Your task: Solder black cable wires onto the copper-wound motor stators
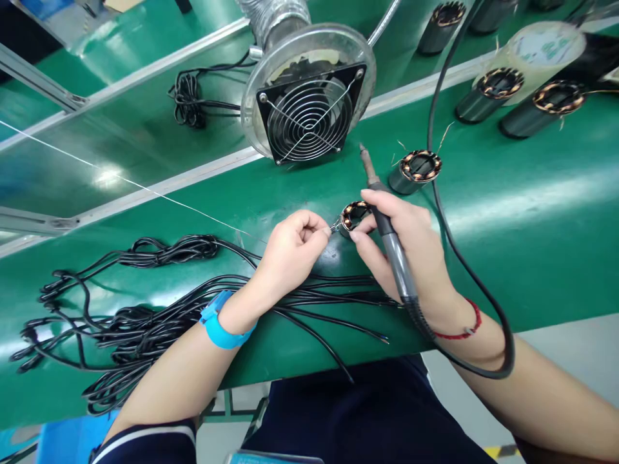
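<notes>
My left hand (300,248) pinches the thin lead wires at the left side of a motor stator (349,216) with copper windings. In my right hand (411,248) lies a soldering iron (394,251), its tip pointing up and away, clear of the stator. The right thumb and fingertips also reach to the stator's rim, and part of the stator is hidden behind them. Just behind my right hand another stator (416,171) stands on the green bench (203,206), a few loose wire ends sticking up from it.
A fan with a round wire guard (309,119) faces me at the back. Bundled black cables (145,328) cover the left front, their ends running under my left forearm. More stators (544,106) and a tape roll (546,48) stand at the right. The iron's cord (442,200) loops beside my right arm.
</notes>
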{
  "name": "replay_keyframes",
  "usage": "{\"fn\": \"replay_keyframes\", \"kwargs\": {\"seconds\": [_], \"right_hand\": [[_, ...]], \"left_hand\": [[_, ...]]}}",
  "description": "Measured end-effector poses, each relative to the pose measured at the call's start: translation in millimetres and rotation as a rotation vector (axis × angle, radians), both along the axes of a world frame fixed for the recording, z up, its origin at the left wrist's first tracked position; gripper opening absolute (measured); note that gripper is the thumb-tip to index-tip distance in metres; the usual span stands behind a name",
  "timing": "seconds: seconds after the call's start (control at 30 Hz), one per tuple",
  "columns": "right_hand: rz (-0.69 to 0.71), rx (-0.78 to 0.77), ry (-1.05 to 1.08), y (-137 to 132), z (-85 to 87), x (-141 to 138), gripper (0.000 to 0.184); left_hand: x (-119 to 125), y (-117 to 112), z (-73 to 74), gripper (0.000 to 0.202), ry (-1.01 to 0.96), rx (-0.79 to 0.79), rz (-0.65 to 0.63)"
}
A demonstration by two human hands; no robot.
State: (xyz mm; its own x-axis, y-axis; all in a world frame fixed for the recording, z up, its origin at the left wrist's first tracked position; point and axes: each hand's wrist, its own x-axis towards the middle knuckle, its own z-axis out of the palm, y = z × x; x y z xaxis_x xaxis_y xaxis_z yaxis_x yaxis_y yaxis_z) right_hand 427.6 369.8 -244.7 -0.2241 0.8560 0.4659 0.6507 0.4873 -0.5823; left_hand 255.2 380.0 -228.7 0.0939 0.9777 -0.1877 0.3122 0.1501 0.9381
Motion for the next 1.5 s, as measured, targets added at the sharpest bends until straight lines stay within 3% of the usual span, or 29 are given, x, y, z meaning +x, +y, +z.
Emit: {"fn": "replay_keyframes", "kwargs": {"seconds": [0.23, 0.47, 0.67, 0.9, 1.13, 1.3, 1.5], "right_hand": [[-0.031, 0.032, -0.096, -4.6, -2.9, -11.6, 0.037], [0.065, 0.036, 0.080, -3.3, -2.2, -5.1, 0.047], [0.089, -0.035, 0.187, -1.8, -3.4, -6.6, 0.047], [0.122, -0.079, 0.219, 5.4, -5.7, -1.8, 0.044], [0.271, -0.062, 0.060, 13.7, -0.3, 21.1, 0.046], [0.193, -0.040, 0.072, 16.5, -0.5, 8.7, 0.038], [0.090, 0.027, 0.061, 18.4, -8.9, -11.3, 0.040]], "left_hand": [[0.5, -0.8, 0.0, 0.010, -0.051, 0.040, -0.014], [-3.2, -5.6, -5.8, 0.012, 0.197, 0.680, -0.134], [-3.5, -6.9, -7.9, 0.010, 0.386, 0.818, -0.203], [-3.4, -5.2, -6.5, 0.017, 0.417, 0.772, -0.191], [-3.0, -1.7, -2.3, 0.018, 0.309, 0.406, -0.111], [-2.7, -0.6, -1.8, 0.016, 0.222, 0.280, -0.048], [-3.5, 0.2, -4.8, 0.014, 0.170, 0.285, -0.007]]}}
